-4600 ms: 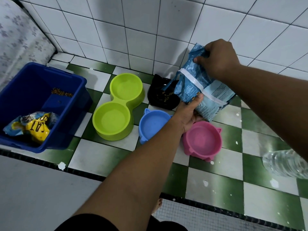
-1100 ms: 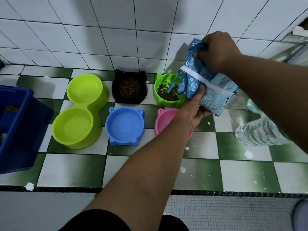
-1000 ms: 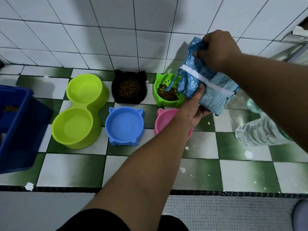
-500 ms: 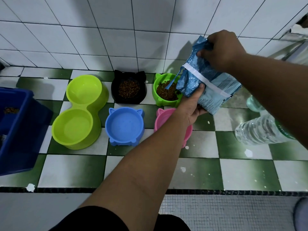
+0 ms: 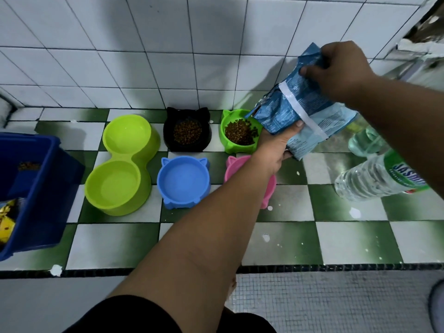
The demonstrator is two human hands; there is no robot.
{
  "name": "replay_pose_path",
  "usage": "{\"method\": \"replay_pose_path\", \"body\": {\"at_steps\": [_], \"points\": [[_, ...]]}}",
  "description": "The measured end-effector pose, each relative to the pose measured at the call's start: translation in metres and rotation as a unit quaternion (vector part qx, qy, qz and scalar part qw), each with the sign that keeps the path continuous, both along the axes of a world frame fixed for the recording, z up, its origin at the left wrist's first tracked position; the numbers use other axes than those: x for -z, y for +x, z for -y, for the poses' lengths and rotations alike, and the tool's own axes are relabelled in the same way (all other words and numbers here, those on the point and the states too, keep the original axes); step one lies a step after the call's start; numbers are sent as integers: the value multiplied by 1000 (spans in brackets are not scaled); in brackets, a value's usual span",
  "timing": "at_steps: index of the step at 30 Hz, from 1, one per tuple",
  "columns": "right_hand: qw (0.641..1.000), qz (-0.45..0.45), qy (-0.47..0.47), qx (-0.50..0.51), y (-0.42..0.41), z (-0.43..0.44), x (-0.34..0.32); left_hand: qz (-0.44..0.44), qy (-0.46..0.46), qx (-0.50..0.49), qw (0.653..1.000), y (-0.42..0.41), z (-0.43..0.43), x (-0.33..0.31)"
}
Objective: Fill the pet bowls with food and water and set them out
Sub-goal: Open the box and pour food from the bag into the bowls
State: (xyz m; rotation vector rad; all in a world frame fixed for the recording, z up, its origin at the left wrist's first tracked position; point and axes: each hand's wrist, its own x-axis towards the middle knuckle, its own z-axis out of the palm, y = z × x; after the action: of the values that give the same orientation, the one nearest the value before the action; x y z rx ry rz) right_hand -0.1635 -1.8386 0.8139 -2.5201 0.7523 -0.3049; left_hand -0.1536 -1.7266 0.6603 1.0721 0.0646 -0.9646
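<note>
A blue pet-food bag [image 5: 298,111] is tilted with its open corner over the small green cat-eared bowl [image 5: 227,144], which holds brown kibble. My right hand [image 5: 341,68] grips the bag's upper end. My left hand [image 5: 276,145] holds the bag from underneath. The black cat-eared bowl [image 5: 204,138] to the left also holds kibble. The lime double bowl [image 5: 144,150], the blue bowl [image 5: 183,181] and the pink bowl [image 5: 269,193], partly hidden by my left arm, hold no food.
A dark blue bin [image 5: 36,183] with a yellow food bag [image 5: 6,222] stands at the left. A clear water bottle [image 5: 374,181] lies at the right, a second bottle [image 5: 362,143] behind it. White tiled wall behind; the checkered ledge [image 5: 348,236] ends at a black edge strip.
The bag, first over the black bowl, has since moved over the green bowl. Over the last second the kibble pile in it has grown; the bag rose slightly.
</note>
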Motion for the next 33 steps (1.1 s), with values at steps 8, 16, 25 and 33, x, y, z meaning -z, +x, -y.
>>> {"method": "replay_pose_path", "body": {"at_steps": [8,16,25,33], "points": [[997,49,47,-25,-20,-47,-24,13,-23,-28,999,-5,-52,-19],[996,36,22,-77,-30,-123,-35,-8,-65,-45,997,-34,-117,-21],[991,-17,-26,-132,-15,-182,-4,-35,-55,-52,996,-53,-175,6],[983,-51,-37,-175,8,-201,22,-70,-51,-58,995,-63,-184,11]]}}
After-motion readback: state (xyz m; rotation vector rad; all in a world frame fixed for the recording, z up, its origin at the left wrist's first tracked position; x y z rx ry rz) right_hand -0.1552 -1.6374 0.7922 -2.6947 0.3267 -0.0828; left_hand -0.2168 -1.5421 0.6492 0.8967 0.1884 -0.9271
